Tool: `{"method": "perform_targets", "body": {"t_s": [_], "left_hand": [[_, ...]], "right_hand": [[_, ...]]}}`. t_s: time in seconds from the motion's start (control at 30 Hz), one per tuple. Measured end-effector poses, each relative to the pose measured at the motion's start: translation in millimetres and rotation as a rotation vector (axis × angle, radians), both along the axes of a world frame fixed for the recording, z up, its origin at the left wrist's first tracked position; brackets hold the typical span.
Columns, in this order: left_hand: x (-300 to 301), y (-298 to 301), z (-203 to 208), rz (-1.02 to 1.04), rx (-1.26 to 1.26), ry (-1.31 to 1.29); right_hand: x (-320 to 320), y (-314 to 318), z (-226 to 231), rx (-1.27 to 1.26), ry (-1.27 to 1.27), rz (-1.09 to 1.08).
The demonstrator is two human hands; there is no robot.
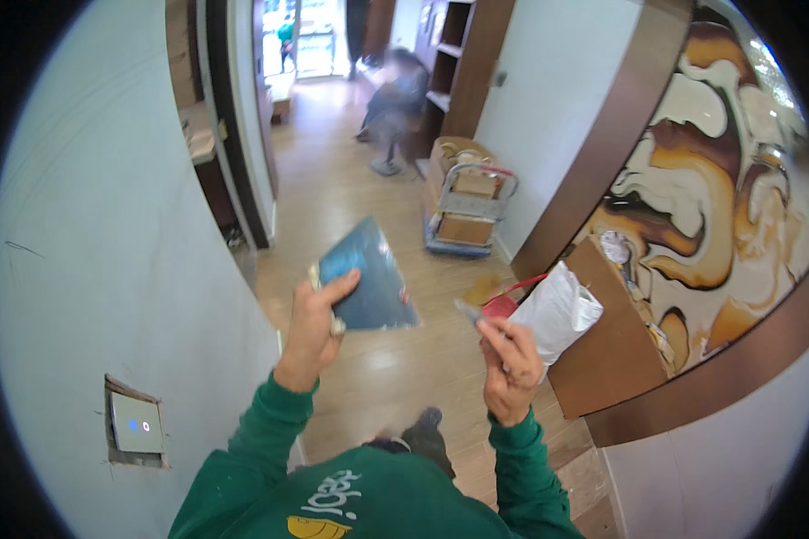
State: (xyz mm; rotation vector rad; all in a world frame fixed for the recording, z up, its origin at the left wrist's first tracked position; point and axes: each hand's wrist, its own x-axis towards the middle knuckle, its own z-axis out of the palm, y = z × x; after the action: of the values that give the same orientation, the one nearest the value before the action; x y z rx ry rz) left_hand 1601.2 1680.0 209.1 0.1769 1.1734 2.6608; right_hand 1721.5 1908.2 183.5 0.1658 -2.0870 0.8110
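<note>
My left hand (pixel 310 325) grips a flat blue-grey trowel plate (pixel 368 277), thumb lying on its face and the fingers behind. Cream-coloured lumps show at the edge near my hand, and any handle is hidden. To the right, my right hand (pixel 511 364) is closed on a small putty knife (pixel 469 312), its pale blade pointing up and left toward the trowel. A gap separates the two tools. Both hands are held in front of my body, above the wooden floor.
A wall with a recessed switch panel (pixel 137 424) stands close on the left. At right are a white sack (pixel 557 310), a red-handled thing (pixel 502 307) and a large cardboard box (pixel 607 346). Ahead, a loaded trolley (pixel 466 211) stands by the wall; a person (pixel 395 94) sits farther off.
</note>
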Motion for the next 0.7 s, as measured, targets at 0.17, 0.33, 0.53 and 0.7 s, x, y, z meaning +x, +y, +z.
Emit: {"method": "perform_targets", "body": {"t_s": [0.17, 0.33, 0.53, 0.7], "left_hand": [[-96, 59, 7, 0.104, -0.079, 0.203], [-185, 142, 17, 0.283, -0.197, 0.234], [-293, 208, 16, 0.472, -0.382, 0.253], [-388, 228, 3, 0.604, -0.401, 0.275]], "right_hand": [[-121, 75, 22, 0.175, 0.161, 0.205], [-253, 152, 44, 0.327, 0.214, 0.377], [-400, 213, 46, 0.522, 0.175, 0.522], [-502, 228, 20, 0.523, 0.057, 0.671]]}}
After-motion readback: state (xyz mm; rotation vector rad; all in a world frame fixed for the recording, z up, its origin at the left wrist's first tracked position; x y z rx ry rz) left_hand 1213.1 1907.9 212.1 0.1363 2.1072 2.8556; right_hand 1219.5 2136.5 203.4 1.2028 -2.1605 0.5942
